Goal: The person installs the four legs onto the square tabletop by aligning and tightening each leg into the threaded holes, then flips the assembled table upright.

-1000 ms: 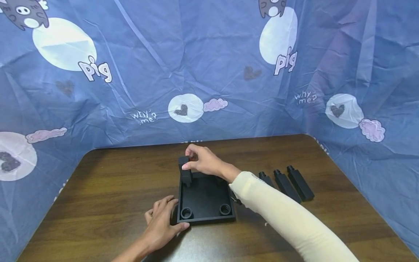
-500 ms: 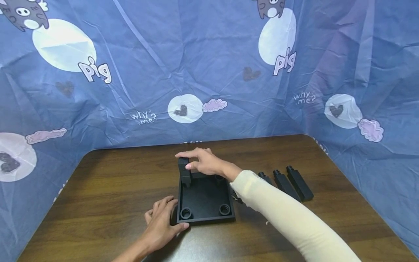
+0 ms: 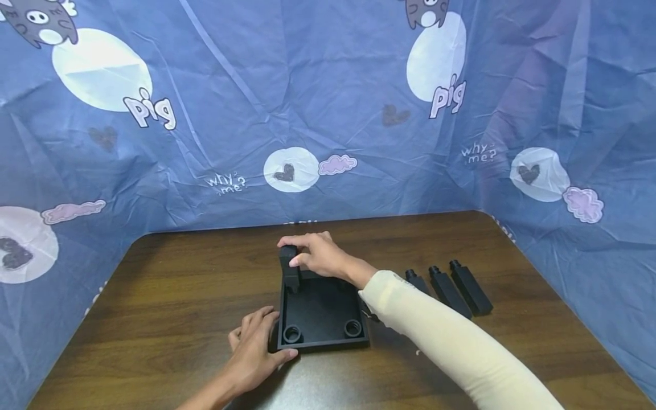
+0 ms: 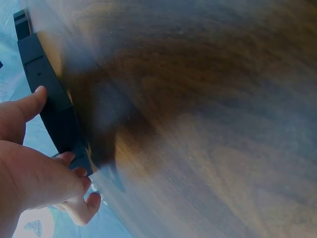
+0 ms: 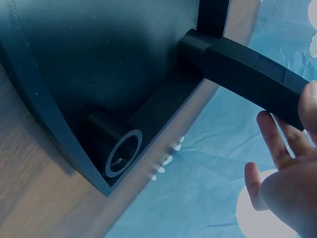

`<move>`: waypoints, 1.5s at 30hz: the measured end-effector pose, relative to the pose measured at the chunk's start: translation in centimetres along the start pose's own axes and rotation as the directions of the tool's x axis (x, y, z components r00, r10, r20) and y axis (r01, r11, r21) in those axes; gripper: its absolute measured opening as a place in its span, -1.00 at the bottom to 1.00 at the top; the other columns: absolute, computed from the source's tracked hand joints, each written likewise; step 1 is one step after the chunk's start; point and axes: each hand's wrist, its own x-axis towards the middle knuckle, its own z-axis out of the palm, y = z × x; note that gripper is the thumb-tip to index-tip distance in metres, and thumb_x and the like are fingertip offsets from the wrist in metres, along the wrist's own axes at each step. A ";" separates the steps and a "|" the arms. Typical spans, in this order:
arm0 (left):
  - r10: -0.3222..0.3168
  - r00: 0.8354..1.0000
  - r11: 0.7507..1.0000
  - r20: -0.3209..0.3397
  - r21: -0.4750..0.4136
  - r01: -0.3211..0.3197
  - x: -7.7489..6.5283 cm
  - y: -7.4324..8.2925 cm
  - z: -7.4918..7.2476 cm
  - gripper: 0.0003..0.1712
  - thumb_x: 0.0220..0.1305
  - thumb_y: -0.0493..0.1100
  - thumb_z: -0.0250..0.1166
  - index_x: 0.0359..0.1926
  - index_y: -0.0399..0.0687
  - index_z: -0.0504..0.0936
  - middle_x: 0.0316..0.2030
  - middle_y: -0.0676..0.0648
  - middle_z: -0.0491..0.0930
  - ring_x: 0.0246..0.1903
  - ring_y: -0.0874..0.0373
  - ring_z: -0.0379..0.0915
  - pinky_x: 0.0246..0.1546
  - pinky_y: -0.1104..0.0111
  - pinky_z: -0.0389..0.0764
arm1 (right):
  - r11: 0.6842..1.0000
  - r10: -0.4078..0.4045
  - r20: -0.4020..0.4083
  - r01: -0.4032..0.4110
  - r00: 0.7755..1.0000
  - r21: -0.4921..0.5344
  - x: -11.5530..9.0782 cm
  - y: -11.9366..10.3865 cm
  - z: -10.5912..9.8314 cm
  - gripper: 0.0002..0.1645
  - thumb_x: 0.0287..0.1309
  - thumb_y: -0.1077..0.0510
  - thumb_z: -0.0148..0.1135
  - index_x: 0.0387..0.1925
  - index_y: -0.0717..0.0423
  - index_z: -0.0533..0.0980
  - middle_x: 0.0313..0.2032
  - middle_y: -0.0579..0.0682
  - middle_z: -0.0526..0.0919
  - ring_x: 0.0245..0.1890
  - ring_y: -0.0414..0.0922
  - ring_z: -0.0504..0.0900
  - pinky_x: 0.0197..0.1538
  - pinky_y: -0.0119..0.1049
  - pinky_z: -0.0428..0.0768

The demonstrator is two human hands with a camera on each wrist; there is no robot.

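Gripping hand: the right hand (image 3: 322,254) clamps thumb and fingers on the upper end of a black post (image 3: 290,278).
Black post: upright at the far left corner of the tray (image 3: 320,307); how firmly its foot sits cannot be told.
Handling: looks light, stiff and smooth, perhaps slightly slippery, hardly fragile; flat sides near the top seem the best hold.
Left hand (image 3: 256,344): holds the tray's near left corner, thumb on the near wall, fingers along the left.
Rings: a left ring (image 3: 292,333) and a right ring (image 3: 352,328) occupy the tray's near corners.
Other posts: three necked posts (image 3: 449,291) lie right of the tray on the counter (image 3: 179,302).
In the way: the sleeved forearm (image 3: 425,336) partly covers the nearest one; hand and wrist hide the tray's far right corner.
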 end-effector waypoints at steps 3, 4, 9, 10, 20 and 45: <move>-0.003 1.000 1.000 0.005 0.000 0.003 0.0 0.1 0.0 -0.17 -0.05 0.05 0.55 0.19 -0.26 0.47 0.27 -0.22 0.34 0.26 -0.14 0.11 0.03 -0.14 0.00 | 1.000 0.016 -0.004 -0.016 1.000 0.013 -0.2 0.0 -0.1 -0.45 0.18 0.12 0.32 0.22 -0.16 0.51 0.04 -0.16 0.66 -0.20 -0.35 0.60 0.26 -0.09 0.15; -0.005 1.000 1.000 0.008 0.000 0.005 0.0 0.1 0.0 -0.17 -0.05 0.05 0.55 0.19 -0.26 0.47 0.27 -0.22 0.34 0.26 -0.14 0.11 0.03 -0.14 0.00 | 1.000 0.020 -0.004 -0.020 1.000 0.007 -0.2 -0.1 -0.1 -0.45 0.18 0.11 0.32 0.23 -0.16 0.51 0.07 -0.16 0.64 -0.17 -0.32 0.59 0.24 -0.11 0.20; -0.013 1.000 1.000 0.020 -0.002 0.013 0.1 0.1 0.0 -0.15 -0.06 0.07 0.55 0.19 -0.25 0.47 0.27 -0.22 0.34 0.26 -0.15 0.11 0.03 -0.15 -0.01 | 0.998 0.049 0.029 -0.048 0.998 -0.030 -0.7 -0.3 -0.9 -0.34 0.20 0.05 0.33 0.33 -0.26 0.41 0.22 -0.22 0.52 0.09 -0.14 0.43 0.24 -0.08 0.24; -0.013 1.000 1.000 0.021 -0.002 0.013 0.1 0.0 0.0 -0.15 -0.06 0.07 0.55 0.20 -0.25 0.47 0.27 -0.22 0.34 0.26 -0.15 0.11 0.03 -0.15 -0.01 | 0.998 0.056 0.034 -0.055 0.998 -0.031 -0.8 -0.4 -1.0 -0.31 0.19 0.05 0.33 0.35 -0.29 0.37 0.22 -0.22 0.51 0.11 -0.12 0.41 0.26 -0.06 0.22; -0.021 1.000 1.000 0.018 0.004 0.021 0.1 0.0 -0.1 -0.14 -0.07 0.07 0.55 0.20 -0.25 0.46 0.27 -0.23 0.34 0.26 -0.15 0.11 0.04 -0.14 -0.01 | 1.000 0.003 -0.009 -0.003 1.000 -0.010 -1.6 -0.1 -2.3 -0.28 0.15 0.08 0.38 0.35 -0.12 0.39 0.16 -0.10 0.58 0.14 -0.13 0.42 0.31 0.00 0.18; -0.005 1.000 1.000 0.015 0.013 0.005 0.0 0.0 0.2 -0.14 -0.06 0.07 0.55 0.19 -0.27 0.47 0.25 -0.22 0.36 0.25 -0.14 0.13 0.03 -0.14 0.00 | 0.999 0.006 -0.133 -0.012 0.991 -0.044 -9.3 4.0 -6.5 -0.35 0.08 0.15 0.44 0.25 -0.01 0.49 0.03 -0.11 0.63 0.10 -0.06 0.43 0.17 0.06 0.19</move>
